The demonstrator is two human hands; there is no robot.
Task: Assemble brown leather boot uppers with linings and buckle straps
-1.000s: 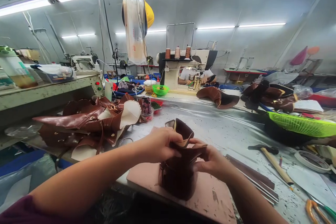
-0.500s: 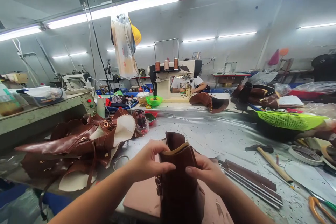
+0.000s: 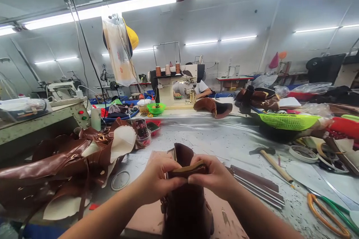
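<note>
A dark brown leather boot upper [image 3: 183,205] stands upright in front of me, its top opening showing a tan edge. My left hand [image 3: 161,175] pinches the left part of the near rim, thumb outside and fingers inside. My right hand [image 3: 211,177] grips the same rim on the right, with the two thumb tips almost meeting at the middle. Buckle hardware shows faintly on its left side. Beneath it lies a pinkish block [image 3: 224,213]. The lower end of the upper runs out of the picture.
Brown leather uppers [image 3: 64,160] are heaped at left, near a phone [image 3: 141,129]. On the right lie dark strips [image 3: 258,185], a hammer [image 3: 276,166], tape rolls [image 3: 303,154] and scissors [image 3: 327,214]. A sewing machine [image 3: 174,89] stands ahead, a person behind it.
My right hand has shifted from the upper's right side onto the near rim, closer to my left hand. The rim is now pressed flatter. My view has turned slightly right.
</note>
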